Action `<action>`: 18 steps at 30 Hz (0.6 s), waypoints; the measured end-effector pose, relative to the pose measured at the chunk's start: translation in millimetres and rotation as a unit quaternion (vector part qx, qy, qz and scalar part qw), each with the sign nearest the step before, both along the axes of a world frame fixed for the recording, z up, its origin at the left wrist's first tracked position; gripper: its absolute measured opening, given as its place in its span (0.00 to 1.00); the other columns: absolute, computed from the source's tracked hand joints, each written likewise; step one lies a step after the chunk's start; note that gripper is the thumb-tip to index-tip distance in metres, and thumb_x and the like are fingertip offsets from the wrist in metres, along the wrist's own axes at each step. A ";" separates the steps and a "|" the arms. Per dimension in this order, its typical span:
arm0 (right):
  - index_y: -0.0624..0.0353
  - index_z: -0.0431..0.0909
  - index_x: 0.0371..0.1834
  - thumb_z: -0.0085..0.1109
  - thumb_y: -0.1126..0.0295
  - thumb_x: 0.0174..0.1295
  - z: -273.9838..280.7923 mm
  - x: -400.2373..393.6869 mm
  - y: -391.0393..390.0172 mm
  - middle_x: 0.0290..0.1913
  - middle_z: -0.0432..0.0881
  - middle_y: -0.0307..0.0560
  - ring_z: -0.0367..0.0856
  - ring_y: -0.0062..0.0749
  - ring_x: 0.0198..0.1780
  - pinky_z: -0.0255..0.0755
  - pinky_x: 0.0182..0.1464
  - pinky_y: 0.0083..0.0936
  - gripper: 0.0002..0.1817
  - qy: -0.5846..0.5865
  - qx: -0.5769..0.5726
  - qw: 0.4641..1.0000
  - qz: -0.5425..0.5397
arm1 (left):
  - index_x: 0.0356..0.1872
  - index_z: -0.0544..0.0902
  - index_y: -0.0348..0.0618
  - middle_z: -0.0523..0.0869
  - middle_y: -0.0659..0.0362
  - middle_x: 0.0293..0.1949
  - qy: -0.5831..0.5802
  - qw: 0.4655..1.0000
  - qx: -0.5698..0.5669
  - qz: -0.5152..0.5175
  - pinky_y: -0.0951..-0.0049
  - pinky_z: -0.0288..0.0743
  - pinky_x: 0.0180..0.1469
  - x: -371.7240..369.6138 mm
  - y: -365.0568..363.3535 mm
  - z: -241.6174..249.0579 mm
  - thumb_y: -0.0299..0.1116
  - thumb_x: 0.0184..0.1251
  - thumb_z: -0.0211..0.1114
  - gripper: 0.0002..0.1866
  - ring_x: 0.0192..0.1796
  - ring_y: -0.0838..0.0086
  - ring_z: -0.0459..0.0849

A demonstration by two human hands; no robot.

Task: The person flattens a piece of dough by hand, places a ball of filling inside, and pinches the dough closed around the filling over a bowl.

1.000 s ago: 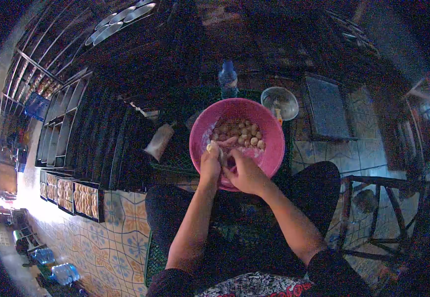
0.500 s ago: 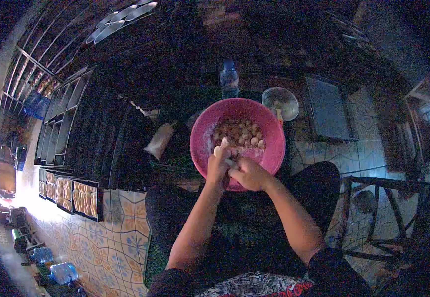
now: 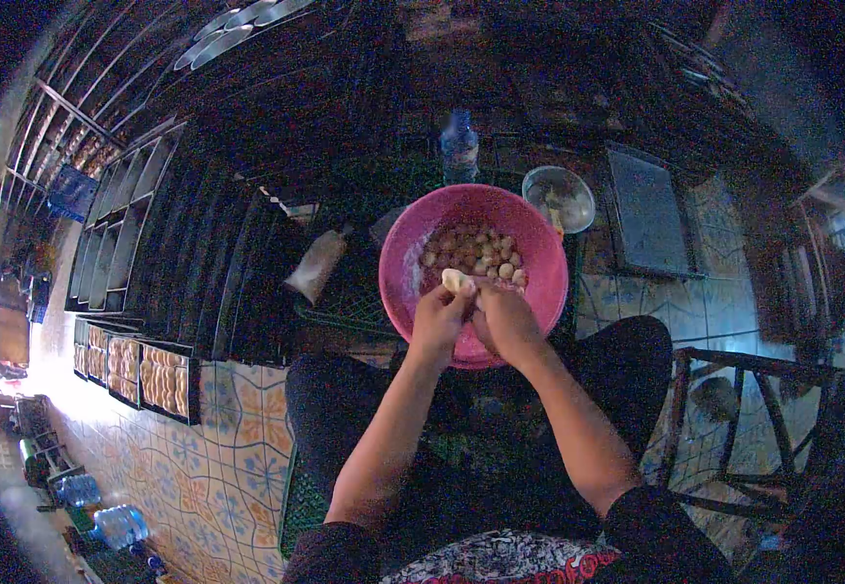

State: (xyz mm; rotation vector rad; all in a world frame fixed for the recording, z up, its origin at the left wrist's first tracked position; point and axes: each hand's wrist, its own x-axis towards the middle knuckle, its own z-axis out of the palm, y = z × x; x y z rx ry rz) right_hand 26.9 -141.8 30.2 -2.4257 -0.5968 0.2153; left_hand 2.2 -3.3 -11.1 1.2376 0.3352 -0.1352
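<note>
A large pink basin [image 3: 392,292] stands between my knees, with many small round balls [image 3: 481,255] heaped in its far half. They look like dough balls, with white powder on the basin's wall. Over the near half, my left hand [image 3: 438,316] pinches a pale piece of dough [image 3: 457,281] between thumb and fingers. My right hand [image 3: 504,316] is close beside it, fingers curled in and meeting the left fingertips by the dough. What those right fingers grip is hidden.
Behind the basin stand a plastic bottle [image 3: 459,148] and a metal bowl [image 3: 583,216] with pale contents. A filled plastic bag [image 3: 318,263] lies left. Trays of shaped dough [image 3: 163,378] and stacked dark trays [image 3: 128,234] are further left; a metal frame [image 3: 678,419] stands right.
My hands have turned, and the dough now shows larger at the left fingertips. A greyish shape seen between the hands is out of sight. The view has shifted slightly.
</note>
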 end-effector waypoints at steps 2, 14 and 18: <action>0.62 0.78 0.60 0.57 0.70 0.66 2.7 -0.7 3.2 0.48 0.85 0.67 0.83 0.63 0.51 0.78 0.54 0.47 0.20 -0.026 0.037 0.999 0.024 | 0.48 0.85 0.36 0.87 0.64 0.41 -0.032 0.996 0.076 0.021 0.75 0.76 0.44 -0.7 2.8 1.7 0.44 0.78 0.60 0.18 0.41 0.80 0.82; 0.62 0.75 0.67 0.50 0.61 0.77 4.4 1.4 -1.8 0.65 0.78 0.54 0.75 0.34 0.66 0.65 0.69 0.28 0.22 0.317 0.388 0.865 0.014 | 0.50 0.82 0.38 0.86 0.60 0.44 -0.038 0.992 -0.124 0.001 0.70 0.78 0.53 4.1 23.6 0.5 0.44 0.81 0.55 0.18 0.47 0.73 0.84; 0.64 0.72 0.69 0.50 0.59 0.77 -26.0 3.9 8.4 0.64 0.79 0.53 0.75 0.34 0.66 0.66 0.69 0.30 0.24 0.221 0.363 0.903 0.068 | 0.48 0.80 0.41 0.84 0.64 0.42 -0.077 0.996 -0.037 0.006 0.76 0.74 0.47 2.1 17.4 13.6 0.40 0.83 0.52 0.14 0.43 0.82 0.79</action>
